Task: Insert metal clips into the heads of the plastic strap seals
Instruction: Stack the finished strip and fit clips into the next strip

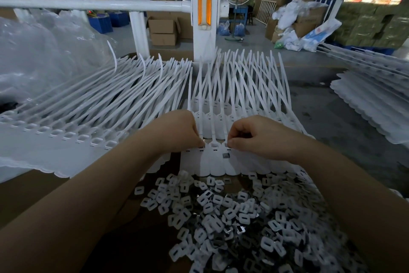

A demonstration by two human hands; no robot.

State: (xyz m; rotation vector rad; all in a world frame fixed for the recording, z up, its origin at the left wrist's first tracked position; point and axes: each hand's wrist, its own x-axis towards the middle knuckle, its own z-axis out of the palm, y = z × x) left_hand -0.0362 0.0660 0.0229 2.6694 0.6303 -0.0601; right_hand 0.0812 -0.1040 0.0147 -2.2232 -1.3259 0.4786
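1. Both hands are down at the near row of flat white plastic strap seals [218, 162], the landmark here. The left hand [177, 132] has its fingers curled tight at the heads on the left end of that row. What it pinches is hidden under the fingertips.
2. The right hand [254, 135] is curled the same way at the right end of the row, thumb and forefinger pinched at a head. Whether a clip sits between them, I cannot tell.
3. One small square grey metal clip [226, 155] lies loose on the row, just beside the right fingertips.
4. Nearer than the row sits the supply, a heap of small metal clips and white plastic pieces [232, 217].
5. Handling, as I judge it: the clips look tiny, light, thin and slick, so pinch them by the edges. The seals look featherweight and bendy in the tails, stiffer at the heads, so steady the head itself.
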